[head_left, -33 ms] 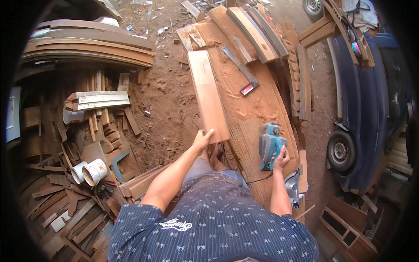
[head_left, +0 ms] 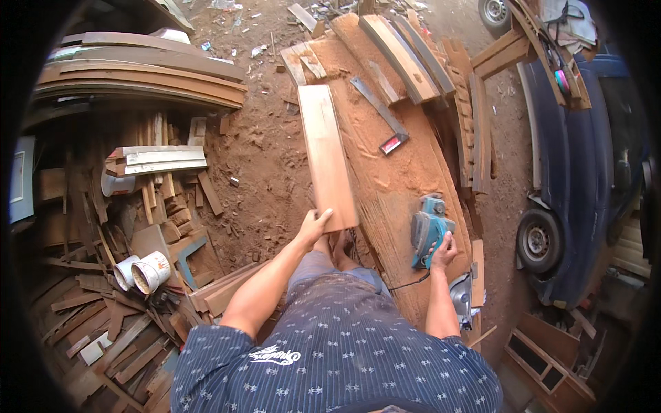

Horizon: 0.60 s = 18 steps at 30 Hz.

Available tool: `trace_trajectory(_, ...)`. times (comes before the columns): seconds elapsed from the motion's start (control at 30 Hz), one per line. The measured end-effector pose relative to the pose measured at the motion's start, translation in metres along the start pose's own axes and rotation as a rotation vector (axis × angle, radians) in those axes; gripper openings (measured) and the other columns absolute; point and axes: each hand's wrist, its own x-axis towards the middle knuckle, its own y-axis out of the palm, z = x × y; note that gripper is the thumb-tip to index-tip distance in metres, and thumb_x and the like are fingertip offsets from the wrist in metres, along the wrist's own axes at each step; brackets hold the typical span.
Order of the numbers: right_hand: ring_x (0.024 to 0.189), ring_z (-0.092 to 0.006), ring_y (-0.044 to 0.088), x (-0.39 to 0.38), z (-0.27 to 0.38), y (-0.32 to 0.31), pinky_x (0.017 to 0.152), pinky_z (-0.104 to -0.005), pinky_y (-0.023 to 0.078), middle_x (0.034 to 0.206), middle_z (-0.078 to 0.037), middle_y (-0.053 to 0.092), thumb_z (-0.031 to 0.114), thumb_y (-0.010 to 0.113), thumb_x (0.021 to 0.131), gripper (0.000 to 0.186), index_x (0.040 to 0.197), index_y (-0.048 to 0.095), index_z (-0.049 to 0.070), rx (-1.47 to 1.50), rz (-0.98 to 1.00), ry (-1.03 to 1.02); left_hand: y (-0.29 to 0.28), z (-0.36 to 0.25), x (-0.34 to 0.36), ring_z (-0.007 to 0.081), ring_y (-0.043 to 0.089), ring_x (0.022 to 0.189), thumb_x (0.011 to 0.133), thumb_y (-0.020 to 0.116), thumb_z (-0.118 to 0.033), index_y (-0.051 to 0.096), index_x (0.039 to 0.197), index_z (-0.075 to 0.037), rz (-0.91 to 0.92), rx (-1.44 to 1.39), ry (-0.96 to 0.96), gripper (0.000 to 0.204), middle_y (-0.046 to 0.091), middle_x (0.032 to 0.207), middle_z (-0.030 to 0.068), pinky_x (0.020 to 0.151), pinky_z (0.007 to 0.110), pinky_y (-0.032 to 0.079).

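My left hand [head_left: 315, 224] grips the near end of a smooth, pale reddish plank [head_left: 325, 151], which extends forward along the left edge of a sawdust-covered wooden board work surface [head_left: 382, 186]. In my right hand [head_left: 444, 251] is the handle of a teal electric planer [head_left: 428, 227], at the right side of that surface. A metal try square [head_left: 379, 113] lies beyond, right of the plank. Below my right hand a circular saw [head_left: 461, 299] sits beside an offcut, partly hidden by my arm.
Stacked planks [head_left: 144, 79], scrap wood [head_left: 120, 330] and white buckets [head_left: 148, 274] fill the left side. Curved timber pieces [head_left: 396, 55] lie at the far end. A dark blue vehicle [head_left: 571, 172] stands right, with a wooden frame [head_left: 540, 358] near it. Dirt ground [head_left: 248, 172] shows between.
The plank in my left hand has shifted slightly toward me and tilted a little. The planer and my right hand sit very slightly lower in view.
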Motion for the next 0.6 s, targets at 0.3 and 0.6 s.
trace_trajectory(0.3,0.113,-0.0388,0.057,0.034,0.069,0.082,0.098,-0.0475,0.045,0.11,-0.023,0.062,0.032,0.071,0.092,0.043,0.118,0.061,-0.001,-0.524,-0.24,-0.61,-0.119,-0.106,-0.125,0.0163,0.069,0.091,0.088,0.076,-0.013,0.054,0.134,0.008,-0.309,-0.089,0.256,0.055,0.069,0.11,0.0117,0.078,0.031,0.06)
trace_trajectory(0.6,0.11,-0.0373,0.064,0.141,0.079,0.318,0.097,-0.0471,0.051,0.118,-0.023,0.065,0.04,0.089,0.069,0.079,0.126,0.054,-0.001,-0.529,0.076,-0.012,-0.077,-0.25,-0.131,0.0127,0.058,0.08,0.084,0.077,-0.014,0.067,0.123,-0.001,-0.53,0.538,0.833,0.042,0.058,0.092,0.0034,0.074,0.03,0.05)
